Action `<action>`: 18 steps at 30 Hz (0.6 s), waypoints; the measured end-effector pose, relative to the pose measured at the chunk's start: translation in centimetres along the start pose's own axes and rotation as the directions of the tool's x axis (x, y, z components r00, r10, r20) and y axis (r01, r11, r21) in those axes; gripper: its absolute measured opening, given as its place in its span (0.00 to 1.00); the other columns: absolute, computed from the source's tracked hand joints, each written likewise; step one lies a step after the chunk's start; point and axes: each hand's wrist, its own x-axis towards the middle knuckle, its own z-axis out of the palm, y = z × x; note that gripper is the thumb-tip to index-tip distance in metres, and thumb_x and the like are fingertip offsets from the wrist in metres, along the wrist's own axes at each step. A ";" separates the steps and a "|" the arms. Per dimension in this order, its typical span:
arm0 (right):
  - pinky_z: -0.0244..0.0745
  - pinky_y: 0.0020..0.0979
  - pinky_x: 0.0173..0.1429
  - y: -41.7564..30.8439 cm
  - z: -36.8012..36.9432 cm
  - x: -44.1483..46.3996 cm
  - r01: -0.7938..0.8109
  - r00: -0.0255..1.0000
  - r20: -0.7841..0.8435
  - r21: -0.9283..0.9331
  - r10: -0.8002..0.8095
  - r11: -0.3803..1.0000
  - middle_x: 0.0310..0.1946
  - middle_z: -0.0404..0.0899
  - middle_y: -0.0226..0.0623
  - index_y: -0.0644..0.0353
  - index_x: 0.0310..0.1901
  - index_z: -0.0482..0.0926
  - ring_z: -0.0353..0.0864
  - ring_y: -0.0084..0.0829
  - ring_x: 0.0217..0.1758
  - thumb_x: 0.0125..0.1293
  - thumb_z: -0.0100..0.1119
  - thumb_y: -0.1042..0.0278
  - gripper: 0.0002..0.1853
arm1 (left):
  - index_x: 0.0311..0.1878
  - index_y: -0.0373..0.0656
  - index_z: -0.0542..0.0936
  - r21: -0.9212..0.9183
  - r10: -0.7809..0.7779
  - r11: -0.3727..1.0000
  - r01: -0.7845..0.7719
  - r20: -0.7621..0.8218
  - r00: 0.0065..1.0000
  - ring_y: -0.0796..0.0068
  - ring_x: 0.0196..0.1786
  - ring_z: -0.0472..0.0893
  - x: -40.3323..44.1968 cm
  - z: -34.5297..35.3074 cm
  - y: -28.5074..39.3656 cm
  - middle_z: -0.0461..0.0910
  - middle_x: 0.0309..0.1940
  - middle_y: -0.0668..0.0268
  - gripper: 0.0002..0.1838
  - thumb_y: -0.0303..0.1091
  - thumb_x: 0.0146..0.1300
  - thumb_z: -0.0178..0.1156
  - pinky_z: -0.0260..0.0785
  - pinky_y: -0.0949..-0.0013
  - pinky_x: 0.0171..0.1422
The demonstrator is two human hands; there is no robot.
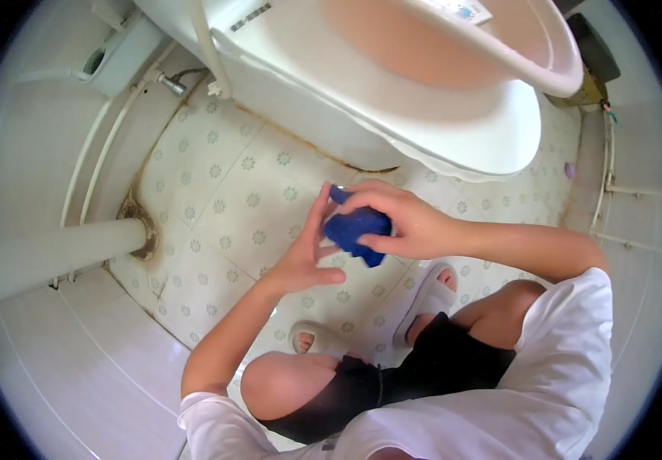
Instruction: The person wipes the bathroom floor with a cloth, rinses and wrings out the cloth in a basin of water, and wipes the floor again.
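1. Blue cloth [358,230]: we find it crumpled in the right hand [415,222], between the two hands and over the tiled floor [223,184].
2. Grip state: we read the right fingers and thumb as grasping the cloth. We see the left hand [300,264] with fingers extended and thumb apart, just beside the cloth; we cannot tell whether its fingertips touch.
3. Fault, dropped cloth: we judge that the loose lower corner could pull free if the right thumb slackens, since the left palm gives no support beneath.
4. Fault, lost footing: we judge that water on the tiles could make the slide sandals [426,291] slip; they stand below the grip, nearer the body.
5. Fault, knock: we judge that a wide forward swing could strike the white bathtub [492,142], beyond the grip.
6. Count: we list one cloth, two hands, two sandals, one bathtub, one pink basin [553,80] above it, and one thick pipe [78,249] left of the grip.
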 end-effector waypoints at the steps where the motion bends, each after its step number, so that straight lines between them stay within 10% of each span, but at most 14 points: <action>1: 0.74 0.43 0.71 -0.7 -0.3 0.2 0.062 0.998 -0.031 0.005 -0.062 0.998 0.64 0.75 0.48 0.57 0.65 0.75 0.77 0.50 0.67 0.67 0.70 0.70 0.26 | 0.85 0.51 0.57 -0.097 -0.049 0.994 0.052 0.036 0.998 0.57 0.75 0.75 0.7 0.8 0.2 0.66 0.80 0.53 0.53 0.38 0.61 0.79 0.70 0.46 0.77; 5: 0.76 0.44 0.71 -3.9 -3.3 -0.6 -0.104 0.994 0.017 -0.002 0.104 0.995 0.74 0.69 0.47 0.56 0.76 0.69 0.69 0.46 0.77 0.70 0.70 0.67 0.34 | 0.77 0.44 0.67 -0.328 -0.275 0.902 0.279 0.060 0.960 0.59 0.66 0.82 2.3 1.4 0.3 0.76 0.71 0.55 0.40 0.39 0.65 0.75 0.81 0.50 0.67; 9: 0.86 0.34 0.55 -7.5 -8.1 -5.2 -0.101 0.990 -0.098 -0.019 0.099 0.995 0.64 0.77 0.43 0.58 0.73 0.71 0.81 0.36 0.64 0.73 0.63 0.73 0.28 | 0.76 0.44 0.68 -0.328 -0.321 0.908 0.261 -0.141 0.937 0.54 0.63 0.83 1.3 0.3 0.0 0.78 0.67 0.56 0.36 0.37 0.68 0.71 0.83 0.46 0.62; 13: 0.81 0.25 0.33 -10.2 -12.4 -10.0 -0.071 0.809 -0.541 0.297 0.229 0.952 0.49 0.78 0.37 0.59 0.61 0.77 0.86 0.27 0.44 0.73 0.61 0.62 0.19 | 0.74 0.51 0.67 -0.299 -0.323 0.924 0.239 -0.275 0.905 0.62 0.52 0.84 0.2 0.1 0.9 0.80 0.57 0.62 0.33 0.31 0.70 0.69 0.84 0.53 0.50; 15: 0.81 0.26 0.30 -10.8 -15.5 -9.4 -0.101 0.559 -0.739 0.390 0.376 0.915 0.51 0.79 0.40 0.60 0.63 0.75 0.88 0.31 0.43 0.74 0.59 0.55 0.22 | 0.73 0.51 0.67 -0.263 -0.307 0.937 0.231 -0.298 0.904 0.63 0.50 0.85 0.0 -0.5 0.5 0.79 0.56 0.63 0.32 0.31 0.70 0.69 0.84 0.54 0.50; 18: 0.82 0.27 0.29 -12.2 -18.8 -5.9 -0.136 0.453 -0.720 0.527 0.525 0.839 0.50 0.80 0.40 0.63 0.64 0.73 0.90 0.35 0.45 0.75 0.57 0.49 0.27 | 0.74 0.51 0.67 -0.236 -0.329 0.936 0.262 -0.323 0.887 0.65 0.50 0.84 0.0 0.0 1.0 0.79 0.56 0.64 0.33 0.31 0.69 0.70 0.85 0.56 0.48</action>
